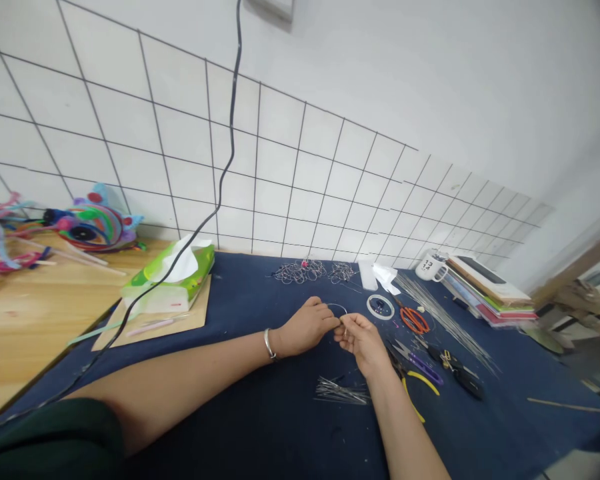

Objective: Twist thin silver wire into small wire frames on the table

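My left hand (303, 328), with a silver bangle on the wrist, is closed over the middle of the dark blue cloth (260, 400). My right hand (364, 341) meets it fingertip to fingertip, also closed in a pinch. A thin curved wire (339, 306) arches up between the two hands, its ends hidden in the fingers. Just below them lies a bundle of short cut wires (341, 391). Yellow-handled pliers (414, 393) rest beside my right forearm, close to purple-handled snips (425, 367).
Tangled wire pieces (300, 271) lie near the wall grid. Around the right side are a white dish (381, 307), orange-handled scissors (414, 320), black pliers (463, 377), long wires (445, 317), a mug (431, 265) and stacked books (487, 290). A tissue pack (200, 267) and hanging black cable (233, 127) are left.
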`<state>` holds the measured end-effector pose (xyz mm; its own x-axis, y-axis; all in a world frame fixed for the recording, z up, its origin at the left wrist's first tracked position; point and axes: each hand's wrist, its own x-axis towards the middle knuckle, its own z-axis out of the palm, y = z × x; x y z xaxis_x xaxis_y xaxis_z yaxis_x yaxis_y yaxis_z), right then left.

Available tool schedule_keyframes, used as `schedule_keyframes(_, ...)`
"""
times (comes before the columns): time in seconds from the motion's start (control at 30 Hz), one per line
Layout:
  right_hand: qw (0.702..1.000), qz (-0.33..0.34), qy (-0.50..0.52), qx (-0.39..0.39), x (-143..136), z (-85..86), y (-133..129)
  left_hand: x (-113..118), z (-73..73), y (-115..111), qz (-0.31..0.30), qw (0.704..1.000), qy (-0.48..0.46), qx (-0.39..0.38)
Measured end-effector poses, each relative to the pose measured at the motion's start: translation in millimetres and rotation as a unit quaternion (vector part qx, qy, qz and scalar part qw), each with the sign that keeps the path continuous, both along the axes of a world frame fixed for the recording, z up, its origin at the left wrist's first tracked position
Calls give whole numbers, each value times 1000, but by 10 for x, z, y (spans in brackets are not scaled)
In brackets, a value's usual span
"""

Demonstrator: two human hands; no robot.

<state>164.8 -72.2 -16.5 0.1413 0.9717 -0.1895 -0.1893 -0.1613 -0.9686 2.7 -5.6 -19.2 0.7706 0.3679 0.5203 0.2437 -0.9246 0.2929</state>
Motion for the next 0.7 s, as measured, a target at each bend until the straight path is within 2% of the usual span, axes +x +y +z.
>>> schedule_keyframes(0.07,1000,6,-25,-10,37,3,2,-11,-3,13,-6,1000,17,18)
schedule_keyframes(0.2,996,-41,-71,27,125,-23,48,-19,-16,20,-14,997,50,54)
schedule_keyframes(0.43,998,-42,-44,15,192,-92,92,2,-20,3,-23,994,68,77)
schedule_keyframes(0.7,1000,-20,-9,2,238,-54,66,-6,-3,14,-33,995,47,85)
